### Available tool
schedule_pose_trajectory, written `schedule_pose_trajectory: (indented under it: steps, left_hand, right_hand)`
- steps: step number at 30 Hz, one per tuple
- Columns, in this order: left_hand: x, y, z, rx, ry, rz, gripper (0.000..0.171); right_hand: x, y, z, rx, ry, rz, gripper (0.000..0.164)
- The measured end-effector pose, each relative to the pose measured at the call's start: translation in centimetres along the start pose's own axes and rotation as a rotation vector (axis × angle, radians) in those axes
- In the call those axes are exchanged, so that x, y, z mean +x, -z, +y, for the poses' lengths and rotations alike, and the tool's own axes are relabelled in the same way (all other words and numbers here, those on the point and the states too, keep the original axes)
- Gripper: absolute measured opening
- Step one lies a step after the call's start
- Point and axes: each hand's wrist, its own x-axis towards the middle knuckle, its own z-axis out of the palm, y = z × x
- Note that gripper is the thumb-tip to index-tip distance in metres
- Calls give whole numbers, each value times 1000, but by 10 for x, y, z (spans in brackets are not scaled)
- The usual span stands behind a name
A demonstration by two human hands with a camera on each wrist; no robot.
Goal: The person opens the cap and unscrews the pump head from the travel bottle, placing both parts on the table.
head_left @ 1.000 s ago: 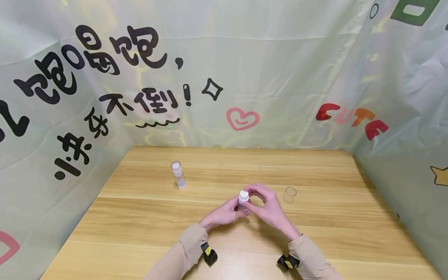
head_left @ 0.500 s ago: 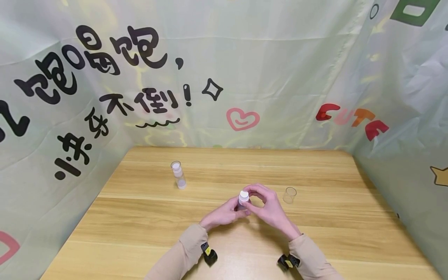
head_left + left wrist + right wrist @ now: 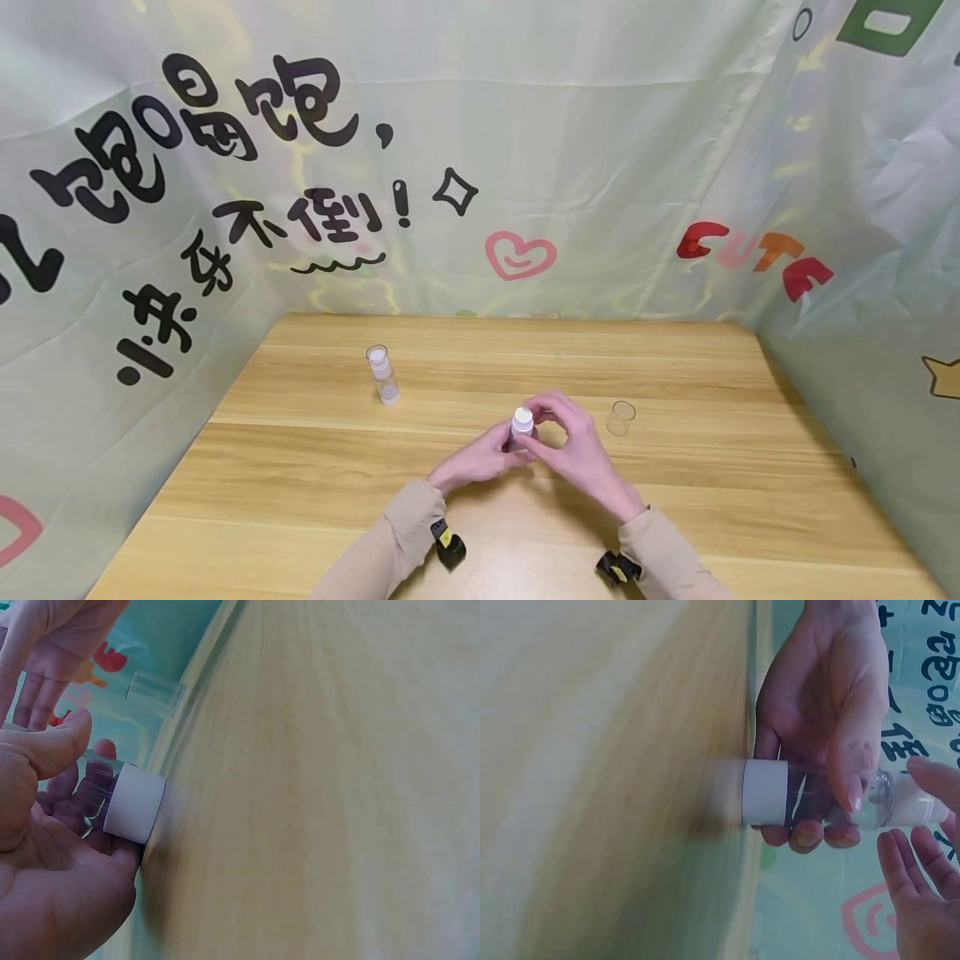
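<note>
A small clear pump bottle with a white base and white pump top stands upright near the middle of the table. My left hand grips its clear body, thumb on one side and fingers behind, as the right wrist view shows. Around the white pump top lie the thumb and fingertips of my right hand, curled about its collar. A clear, hollow cap stands on the table to the right of my right hand. In the head view, the hands hide most of the bottle's lower part.
Farther back on the left, a second pump bottle stands upright with a clear cap over its top. Printed cloth hangs behind and along both sides of the wooden table.
My right thumb and fingers have shifted slightly around the pump top, and the right wrist has turned a little. My left hand, the bottle and the loose cap stay in place.
</note>
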Motion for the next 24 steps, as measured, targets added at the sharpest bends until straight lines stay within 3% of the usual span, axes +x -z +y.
schedule_pose_trajectory:
  steps: [7, 19, 24]
  left_hand:
    - [0, -1, 1, 10, -11, 3, 62]
    - [0, 0, -1, 3, -5, -9, 55]
    - [0, 0, -1, 8, 4, 5, 56]
  right_hand:
    - [-1, -2, -3, -18, -5, 17, 46]
    - [1, 7, 0, 132, -84, -88, 42]
    - [1, 5, 1, 81, -53, -61, 43]
